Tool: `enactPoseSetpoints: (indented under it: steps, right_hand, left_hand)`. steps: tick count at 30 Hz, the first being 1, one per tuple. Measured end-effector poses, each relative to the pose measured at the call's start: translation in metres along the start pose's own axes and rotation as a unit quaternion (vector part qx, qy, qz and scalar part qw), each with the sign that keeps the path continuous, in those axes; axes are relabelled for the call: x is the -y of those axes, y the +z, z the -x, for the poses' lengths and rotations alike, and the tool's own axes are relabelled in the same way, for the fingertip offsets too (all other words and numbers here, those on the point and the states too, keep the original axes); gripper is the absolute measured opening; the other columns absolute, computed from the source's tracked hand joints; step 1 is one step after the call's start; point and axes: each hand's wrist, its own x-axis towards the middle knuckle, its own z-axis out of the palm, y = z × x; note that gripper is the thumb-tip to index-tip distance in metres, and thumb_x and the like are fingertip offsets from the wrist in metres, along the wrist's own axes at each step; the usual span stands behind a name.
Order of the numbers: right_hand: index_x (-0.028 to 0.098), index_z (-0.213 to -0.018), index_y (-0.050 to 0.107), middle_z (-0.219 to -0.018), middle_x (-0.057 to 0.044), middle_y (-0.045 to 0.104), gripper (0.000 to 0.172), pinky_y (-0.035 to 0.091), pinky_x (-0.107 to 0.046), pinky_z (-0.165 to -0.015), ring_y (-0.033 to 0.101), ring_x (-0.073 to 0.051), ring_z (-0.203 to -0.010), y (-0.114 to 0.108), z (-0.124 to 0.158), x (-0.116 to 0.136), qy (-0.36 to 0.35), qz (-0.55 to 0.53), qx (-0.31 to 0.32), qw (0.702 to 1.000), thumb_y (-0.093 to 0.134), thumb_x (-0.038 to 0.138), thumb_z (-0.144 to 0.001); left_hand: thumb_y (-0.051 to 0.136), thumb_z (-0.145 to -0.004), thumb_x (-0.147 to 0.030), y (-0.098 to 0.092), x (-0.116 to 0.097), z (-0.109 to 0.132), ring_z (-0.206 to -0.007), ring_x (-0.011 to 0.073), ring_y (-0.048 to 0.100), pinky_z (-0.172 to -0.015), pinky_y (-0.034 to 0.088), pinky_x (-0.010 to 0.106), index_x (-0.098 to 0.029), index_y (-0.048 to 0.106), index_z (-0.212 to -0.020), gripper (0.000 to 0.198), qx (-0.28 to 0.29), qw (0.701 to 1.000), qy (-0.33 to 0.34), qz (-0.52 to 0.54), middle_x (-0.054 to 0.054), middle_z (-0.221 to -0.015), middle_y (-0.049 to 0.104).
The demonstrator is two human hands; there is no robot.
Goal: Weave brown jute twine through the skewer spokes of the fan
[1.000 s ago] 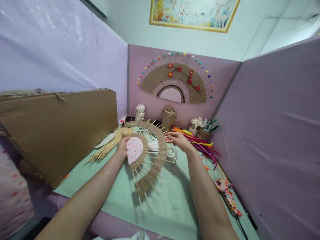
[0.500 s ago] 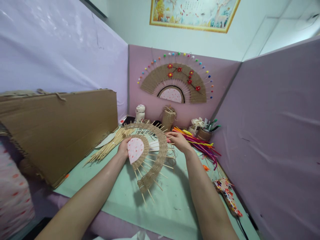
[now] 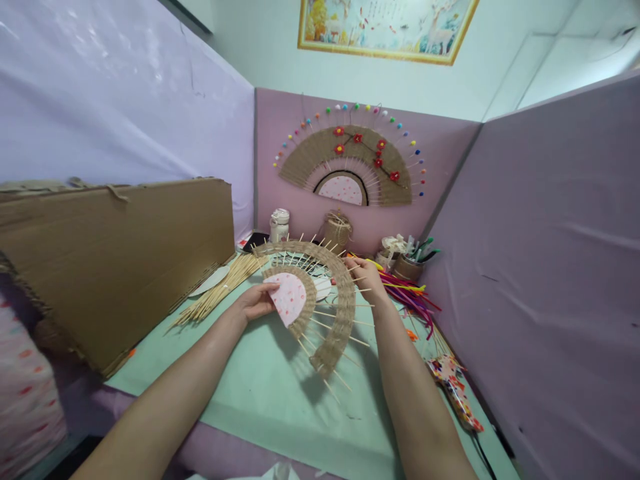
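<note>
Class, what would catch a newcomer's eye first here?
The flowered fan on the pink back wall, edged with colourful pompoms, stands out first. Next comes the plainer fan in the left hand, above the green table, with the right hand at its outer edge.

Framed picture, white bottle
</note>
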Motion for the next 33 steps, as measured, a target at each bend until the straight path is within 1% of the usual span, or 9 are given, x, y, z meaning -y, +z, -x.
enactPoseSetpoints:
  steps: [3,6,11,16,19,22,27,31,33]
  right_hand:
    - [0.013,-0.087,0.068,-0.065,-0.003,0.060,0.052,0.034,-0.023,-0.044,0.044,-0.010,-0.049,-0.005,0.000,0.002,-0.007,-0.003,-0.004,1.000,0.058,0.059,-0.066]
    - [0.013,-0.091,0.067,-0.070,-0.005,0.063,0.054,0.036,-0.024,-0.046,0.048,-0.012,-0.053,-0.004,0.001,0.004,-0.015,-0.002,-0.014,1.000,0.058,0.060,-0.066]
    - [0.014,-0.092,0.069,-0.074,-0.005,0.065,0.054,0.039,-0.025,-0.050,0.052,-0.014,-0.058,-0.002,0.003,0.009,-0.042,0.013,-0.015,0.999,0.056,0.060,-0.067]
    - [0.015,-0.097,0.068,-0.080,-0.006,0.066,0.052,0.042,-0.026,-0.055,0.055,-0.016,-0.063,-0.003,0.005,0.011,-0.047,0.007,0.012,0.999,0.056,0.058,-0.070]
    - [0.016,-0.097,0.068,-0.088,-0.007,0.067,0.047,0.044,-0.027,-0.061,0.058,-0.017,-0.071,-0.005,0.005,0.011,-0.056,0.009,0.028,0.998,0.059,0.053,-0.069]
    - [0.017,-0.094,0.068,-0.092,-0.006,0.067,0.039,0.044,-0.026,-0.064,0.058,-0.016,-0.075,-0.010,0.005,0.011,-0.066,0.017,0.038,0.997,0.062,0.046,-0.069]
    - [0.016,-0.095,0.067,-0.090,-0.006,0.068,0.034,0.044,-0.029,-0.070,0.058,-0.016,-0.076,-0.023,0.008,0.014,-0.082,0.078,0.020,0.993,0.059,0.040,-0.072]
    - [0.016,-0.092,0.068,-0.093,-0.006,0.068,0.028,0.043,-0.031,-0.080,0.058,-0.017,-0.085,-0.032,0.007,0.014,-0.119,0.138,0.010,0.983,0.054,0.034,-0.075]
    - [0.016,-0.090,0.068,-0.095,-0.007,0.067,0.026,0.043,-0.031,-0.081,0.058,-0.017,-0.087,-0.033,0.007,0.015,-0.136,0.163,0.013,0.977,0.052,0.032,-0.076]
  left_hand:
    - [0.049,-0.076,0.003,-0.001,0.003,0.000,-0.082,0.0263,0.069,-0.083,0.051,0.039,-0.008,0.055,-0.118,0.045,0.001,0.999,0.030,-0.022,0.016,-0.089,0.072]
    - [0.052,-0.076,0.001,-0.002,0.006,-0.002,-0.085,0.0265,0.068,-0.085,0.050,0.039,-0.009,0.057,-0.115,0.041,-0.001,0.998,0.066,-0.022,0.015,-0.088,0.072]
    - [0.052,-0.075,0.001,0.001,0.011,0.001,-0.085,0.0285,0.068,-0.084,0.050,0.043,-0.008,0.060,-0.106,0.033,0.003,0.998,0.055,-0.036,0.016,-0.085,0.072]
    - [0.054,-0.074,0.000,0.004,0.011,0.004,-0.083,0.0280,0.068,-0.083,0.051,0.042,-0.009,0.060,-0.108,0.036,0.011,0.997,0.072,-0.034,0.015,-0.085,0.072]
    - [0.054,-0.075,-0.001,0.002,0.008,0.003,-0.080,0.0269,0.069,-0.082,0.052,0.042,-0.009,0.059,-0.110,0.036,0.003,0.996,0.086,-0.022,0.014,-0.084,0.072]
    - [0.053,-0.076,-0.001,-0.002,0.003,0.001,-0.080,0.0258,0.069,-0.082,0.052,0.040,-0.008,0.059,-0.111,0.037,-0.004,0.995,0.094,-0.011,0.014,-0.084,0.072]
    - [0.055,-0.074,0.000,-0.008,-0.003,-0.002,-0.082,0.0238,0.069,-0.084,0.052,0.036,-0.009,0.059,-0.113,0.040,-0.006,0.995,0.101,-0.013,0.013,-0.088,0.072]
    - [0.058,-0.073,0.000,-0.007,-0.003,-0.001,-0.081,0.0224,0.069,-0.086,0.051,0.036,-0.008,0.058,-0.112,0.040,-0.007,0.994,0.101,-0.041,0.011,-0.088,0.073]
    - [0.058,-0.073,-0.001,-0.005,-0.003,0.000,-0.082,0.0226,0.069,-0.087,0.051,0.036,-0.008,0.059,-0.111,0.039,-0.009,0.993,0.104,-0.050,0.011,-0.088,0.073]
